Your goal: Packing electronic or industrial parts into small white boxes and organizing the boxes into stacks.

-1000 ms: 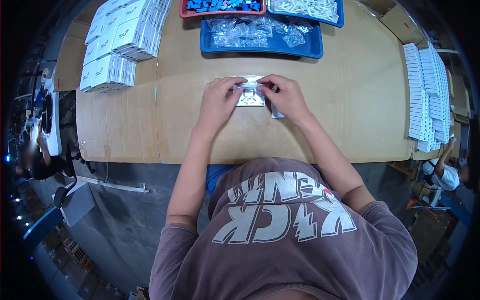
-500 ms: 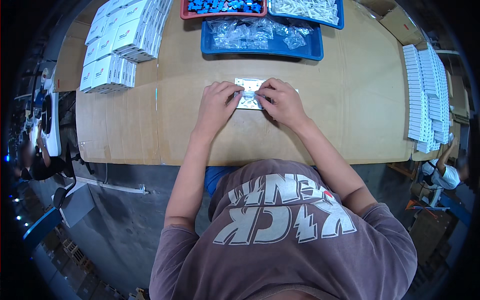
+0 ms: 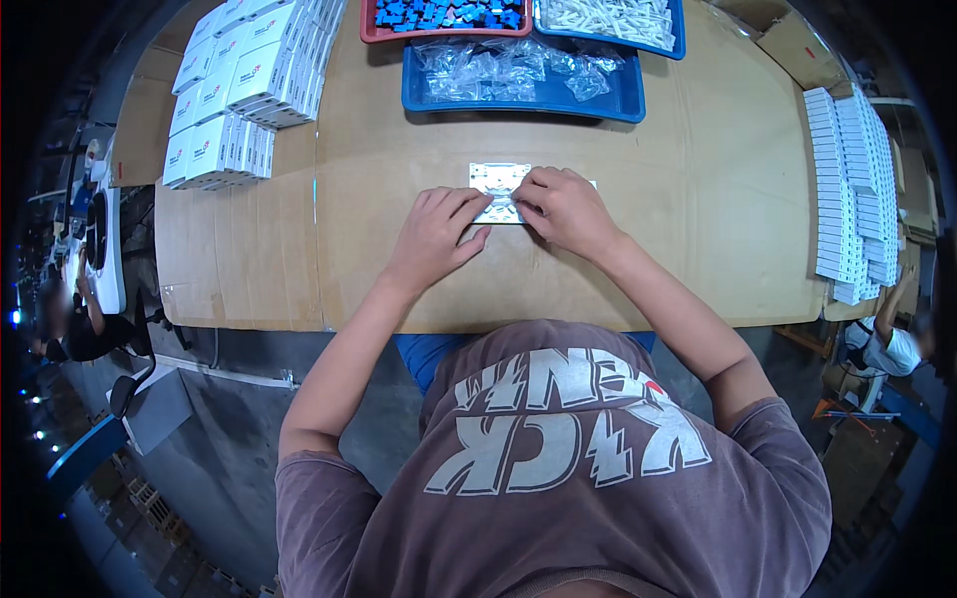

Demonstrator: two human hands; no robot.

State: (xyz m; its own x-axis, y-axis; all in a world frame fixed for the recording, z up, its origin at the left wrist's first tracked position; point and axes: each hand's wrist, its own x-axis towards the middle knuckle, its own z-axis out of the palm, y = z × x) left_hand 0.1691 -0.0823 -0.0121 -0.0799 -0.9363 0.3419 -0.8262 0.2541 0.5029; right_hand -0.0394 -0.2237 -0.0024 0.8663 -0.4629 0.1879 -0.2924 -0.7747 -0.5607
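A flat, shiny white rectangular piece (image 3: 485, 175) with small grey shapes on it lies on the cardboard-covered table between my hands. My left hand (image 3: 442, 227) rests at its left edge, fingertips on its surface, with the thumb held apart. Over its right side is my right hand (image 3: 562, 209), thumb and fingers curled together; whatever they pinch is too small and hidden to name. Some glossy, clear-looking material shows between the fingertips. A pale edge of something sticks out past my right hand's knuckles.
Ahead stand a blue tray (image 3: 419, 106) of clear plastic bags, a red tray (image 3: 379, 36) of blue pieces and another blue tray (image 3: 681, 38) of white pieces. White boxes (image 3: 214, 149) are stacked at left, more white boxes (image 3: 837, 199) at right. Other people are at both sides.
My left hand has moved slightly toward me, its thumb lifting away from the fingers. My right hand has shifted a little, still curled, and more of the white piece shows.
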